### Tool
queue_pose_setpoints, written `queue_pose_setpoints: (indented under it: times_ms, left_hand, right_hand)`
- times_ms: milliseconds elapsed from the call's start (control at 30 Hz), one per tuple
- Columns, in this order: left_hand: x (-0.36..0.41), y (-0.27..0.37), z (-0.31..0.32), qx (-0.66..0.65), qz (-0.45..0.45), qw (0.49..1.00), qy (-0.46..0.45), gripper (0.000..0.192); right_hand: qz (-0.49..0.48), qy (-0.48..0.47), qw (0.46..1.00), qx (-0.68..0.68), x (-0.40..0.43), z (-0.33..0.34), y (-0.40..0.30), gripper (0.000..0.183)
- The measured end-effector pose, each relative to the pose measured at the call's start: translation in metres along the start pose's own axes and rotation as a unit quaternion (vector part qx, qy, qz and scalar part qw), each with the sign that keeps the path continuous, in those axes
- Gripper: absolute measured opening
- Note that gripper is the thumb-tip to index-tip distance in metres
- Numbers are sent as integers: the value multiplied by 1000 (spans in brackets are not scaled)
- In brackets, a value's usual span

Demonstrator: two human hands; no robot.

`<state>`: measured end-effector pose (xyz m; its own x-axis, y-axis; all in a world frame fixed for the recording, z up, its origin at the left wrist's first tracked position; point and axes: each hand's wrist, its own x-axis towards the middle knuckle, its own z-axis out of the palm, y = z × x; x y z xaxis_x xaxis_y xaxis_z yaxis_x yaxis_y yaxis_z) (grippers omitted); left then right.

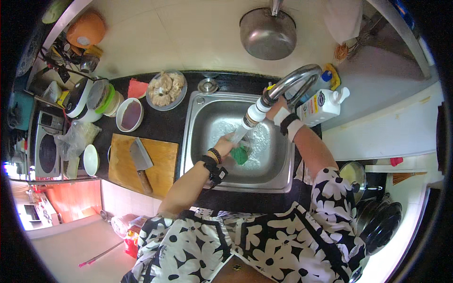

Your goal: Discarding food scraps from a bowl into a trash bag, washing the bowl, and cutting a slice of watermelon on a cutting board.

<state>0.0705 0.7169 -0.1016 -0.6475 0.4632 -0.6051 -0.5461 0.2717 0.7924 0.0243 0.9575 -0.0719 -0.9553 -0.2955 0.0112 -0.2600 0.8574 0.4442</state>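
Water runs from the white filter head [256, 114] of the chrome faucet [296, 80] into the stainless steel sink [276, 166]. My left hand [225, 148] is in the stream over the basin, holding a green piece [240, 154], perhaps a cloth or scrubber; its kind is unclear. Behind the faucet, at the sink's right back corner, my right hand [277, 108] is partly hidden, and its fingers and what they touch cannot be made out. A white pump bottle [320, 106] stands just right of that wrist.
A cleaver [141, 155] lies on the wooden cutting board [164, 166] left of the sink. Behind it are a bowl of dark liquid [130, 115], a bowl of pale food [166, 89] and a watermelon piece [137, 88]. A saucepan [268, 34] hangs on the wall.
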Motion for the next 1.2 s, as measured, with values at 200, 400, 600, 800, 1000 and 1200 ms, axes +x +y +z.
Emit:
queue_pose_setpoints:
  times_ms: [200,400,600,800,1000,1200]
  left_hand:
    - [-27,28,-19,-108,-24,992,-58,38]
    - [-32,53,-19,-245,15,956,-159,14]
    - [2,29,-3,-100,43,993,-52,20]
    - [27,-19,0,-17,-136,983,125,38]
    - [-77,31,-8,512,336,786,-82,75]
    - [-74,82,-13,589,574,549,-147,68]
  right_hand:
    - [164,211,840,473,5,16,-3,27]
    - [120,-173,116,971,-72,-83,-105,24]
    - [199,17,689,697,-60,-41,-167,65]
    - [200,-99,831,509,-66,-35,-187,43]
    - [142,-340,138,919,-91,-49,-122,21]
    - [-64,-430,-77,897,-74,-89,-102,26]
